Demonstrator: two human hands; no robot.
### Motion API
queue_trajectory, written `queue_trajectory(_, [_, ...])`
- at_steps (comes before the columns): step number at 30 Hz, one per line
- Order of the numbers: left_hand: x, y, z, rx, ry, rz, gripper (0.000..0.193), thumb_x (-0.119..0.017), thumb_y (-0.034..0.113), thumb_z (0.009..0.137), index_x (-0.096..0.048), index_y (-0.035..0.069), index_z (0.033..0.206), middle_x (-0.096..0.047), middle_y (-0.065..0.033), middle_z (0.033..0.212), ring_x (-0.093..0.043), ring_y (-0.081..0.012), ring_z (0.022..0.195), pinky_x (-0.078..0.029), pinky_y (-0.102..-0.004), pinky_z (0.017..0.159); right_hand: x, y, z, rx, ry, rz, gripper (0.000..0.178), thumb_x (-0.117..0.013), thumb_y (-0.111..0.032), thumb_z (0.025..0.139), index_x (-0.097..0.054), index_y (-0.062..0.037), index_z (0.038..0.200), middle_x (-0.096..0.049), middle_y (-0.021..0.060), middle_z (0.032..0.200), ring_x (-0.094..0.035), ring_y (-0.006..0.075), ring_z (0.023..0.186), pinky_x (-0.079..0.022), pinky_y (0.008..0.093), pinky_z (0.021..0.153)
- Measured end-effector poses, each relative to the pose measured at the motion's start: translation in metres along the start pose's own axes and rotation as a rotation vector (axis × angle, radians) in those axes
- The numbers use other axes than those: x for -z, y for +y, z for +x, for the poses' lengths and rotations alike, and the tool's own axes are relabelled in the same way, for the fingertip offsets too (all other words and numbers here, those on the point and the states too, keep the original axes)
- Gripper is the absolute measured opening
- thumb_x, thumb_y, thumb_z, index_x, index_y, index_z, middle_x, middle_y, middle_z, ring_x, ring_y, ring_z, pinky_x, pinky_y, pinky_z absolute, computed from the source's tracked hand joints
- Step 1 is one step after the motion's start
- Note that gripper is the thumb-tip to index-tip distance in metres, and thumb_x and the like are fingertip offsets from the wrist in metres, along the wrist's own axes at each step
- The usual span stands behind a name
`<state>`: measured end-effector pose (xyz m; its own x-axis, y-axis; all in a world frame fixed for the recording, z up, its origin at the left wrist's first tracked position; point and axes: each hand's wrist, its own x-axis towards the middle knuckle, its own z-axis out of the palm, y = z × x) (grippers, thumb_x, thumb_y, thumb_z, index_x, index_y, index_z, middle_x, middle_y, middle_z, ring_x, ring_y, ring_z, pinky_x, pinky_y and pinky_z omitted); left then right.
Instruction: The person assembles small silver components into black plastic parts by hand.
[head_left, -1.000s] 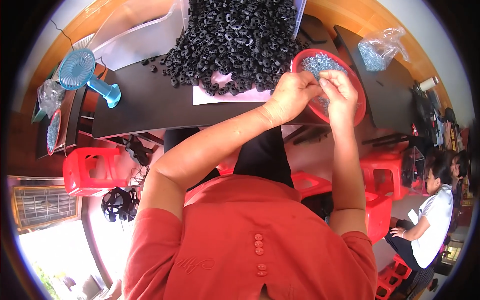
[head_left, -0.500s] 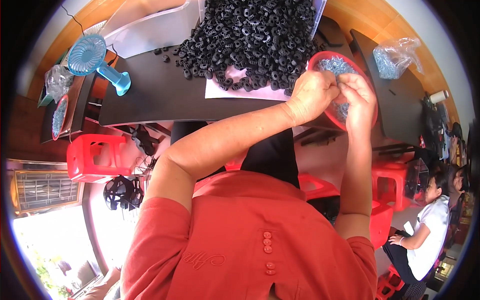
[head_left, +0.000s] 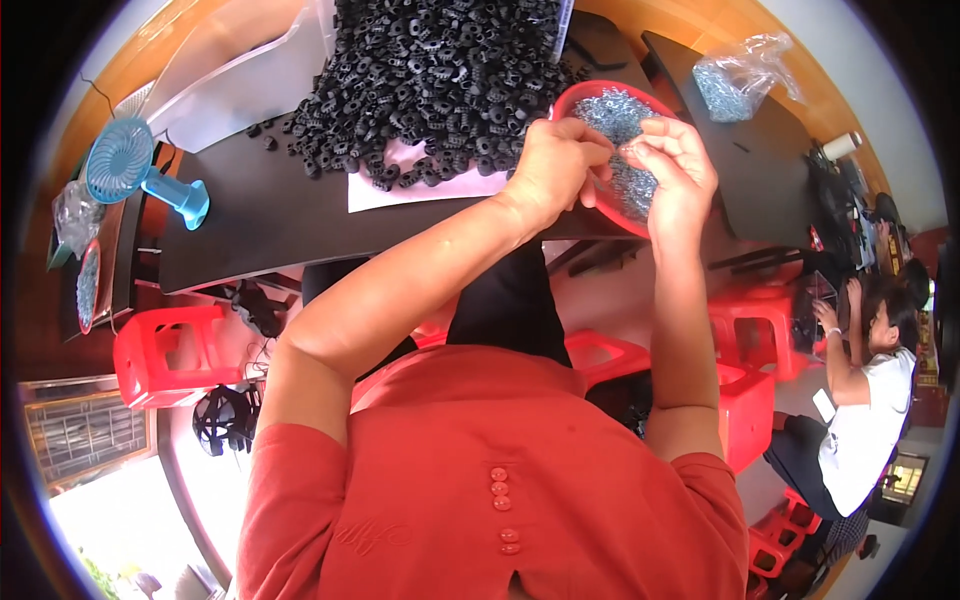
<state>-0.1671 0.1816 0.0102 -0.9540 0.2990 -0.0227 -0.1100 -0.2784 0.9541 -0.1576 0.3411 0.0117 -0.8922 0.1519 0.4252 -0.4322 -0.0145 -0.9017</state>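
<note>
Left hand [head_left: 562, 165]: over the near-left rim of the bowl; fingers bent, thumb and fingertips drawn together; whether a part is pinched cannot be told.
Right hand [head_left: 680, 175]: over the right side of the bowl; thumb and forefinger brought together, remaining fingers curled; any item between them is too small to identify. Fingertips of the two hands lie just beside each other.
Red bowl [head_left: 567, 104]: beneath both hands, at the right of the counter [head_left: 280, 222], close to the heap.
Silvery pieces [head_left: 612, 112]: small, loose, spread inside the bowl, partly covered by the hands.
Pale sheet [head_left: 372, 192]: flat on the counter, its near edge exposed.
Black parts [head_left: 430, 80]: large heap on the sheet, left of the bowl; several strays at left on bare counter.
Blue fan [head_left: 120, 160]: left end of the counter, head tilted.
Translucent bin [head_left: 235, 90]: behind the fan, left of the heap.
Clear bag [head_left: 725, 92]: on a second counter [head_left: 770, 185] at right, holding similar silvery pieces.
Co-worker [head_left: 872, 400]: far right, seated, white top, hands raised.
</note>
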Motion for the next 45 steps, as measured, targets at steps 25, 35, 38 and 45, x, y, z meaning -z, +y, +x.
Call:
queue_trajectory(25, [0.129, 0.010, -0.125, -0.865, 0.550, 1.149, 0.014, -0.071, -0.001, 0.070, -0.062, 0.006, 0.078, -0.060, -0.0085, 0.079, -0.059, -0.0289, 0.073, -0.050, -0.0389, 0.063, -0.087, -0.002, -0.065, -0.062, -0.248, 0.057, 0.021, -0.062, 0.008, 0.085, -0.062, 0.0020, 0.106, -0.065, 0.0063, 0.100, -0.060, 0.0106, 0.088, -0.051, 0.0244, 0.079])
queue_trajectory(35, [0.173, 0.016, -0.105, -0.717, 0.495, 1.488, 0.007, -0.070, 0.010, 0.071, -0.066, 0.011, 0.077, -0.057, -0.0042, 0.077, -0.058, -0.0266, 0.078, -0.050, -0.0391, 0.067, -0.113, 0.024, -0.063, -0.081, -0.265, 0.055, 0.020, -0.062, 0.008, 0.083, -0.063, 0.0025, 0.102, -0.066, 0.0050, 0.096, -0.061, 0.0100, 0.083, -0.051, 0.0240, 0.076])
queue_trajectory(38, [0.178, 0.019, -0.101, -0.753, 0.540, 1.508, 0.009, -0.072, 0.009, 0.071, -0.067, 0.009, 0.079, -0.058, -0.0053, 0.076, -0.059, -0.0275, 0.074, -0.050, -0.0385, 0.064, -0.112, 0.027, -0.064, -0.105, -0.268, 0.065, 0.019, -0.062, 0.008, 0.083, -0.064, 0.0028, 0.102, -0.066, 0.0051, 0.095, -0.061, 0.0099, 0.083, -0.051, 0.0241, 0.076])
queue_trajectory(45, [0.159, 0.015, -0.095, -0.800, 0.376, 1.482, 0.010, -0.072, 0.010, 0.071, -0.067, 0.008, 0.080, -0.057, -0.0052, 0.078, -0.058, -0.0268, 0.077, -0.051, -0.0375, 0.066, -0.111, 0.030, -0.066, -0.100, -0.262, 0.101, 0.018, -0.063, 0.007, 0.083, -0.064, 0.0032, 0.101, -0.066, 0.0055, 0.094, -0.060, 0.0098, 0.083, -0.051, 0.0242, 0.075])
